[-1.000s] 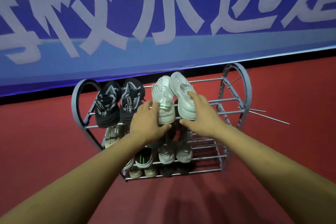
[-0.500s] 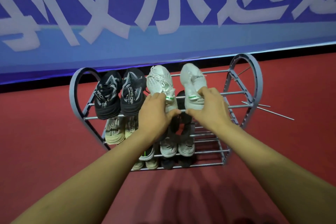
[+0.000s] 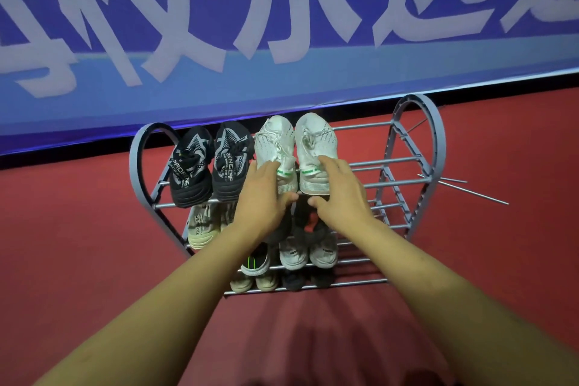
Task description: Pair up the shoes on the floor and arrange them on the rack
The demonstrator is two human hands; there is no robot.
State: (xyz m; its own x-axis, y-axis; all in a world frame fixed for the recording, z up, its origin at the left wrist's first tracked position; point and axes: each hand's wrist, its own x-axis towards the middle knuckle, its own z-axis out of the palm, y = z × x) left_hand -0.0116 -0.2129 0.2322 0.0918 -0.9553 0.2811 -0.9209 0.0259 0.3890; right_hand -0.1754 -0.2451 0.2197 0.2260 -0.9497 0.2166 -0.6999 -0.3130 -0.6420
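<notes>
A grey rack (image 3: 418, 147) with heart-shaped ends stands on the red floor against the wall. On its top shelf a black pair (image 3: 213, 166) lies at the left. Beside it sit two white sneakers, toes toward the wall and side by side. My left hand (image 3: 263, 197) holds the heel of the left white sneaker (image 3: 272, 144), thumb under the sole. My right hand (image 3: 340, 194) holds the heel of the right white sneaker (image 3: 315, 141) the same way. The lower shelves carry beige shoes (image 3: 200, 226), a white pair (image 3: 308, 252) and dark shoes, partly hidden by my arms.
A blue banner (image 3: 282, 41) with large white characters covers the wall behind the rack. Loose metal rods (image 3: 470, 191) lie on the floor just right of the rack. The right part of the top shelf (image 3: 385, 161) shows bare bars.
The two white sneakers, apart half a second ago, now lie close together and parallel on the top shelf. Both hands have stayed at their heels.
</notes>
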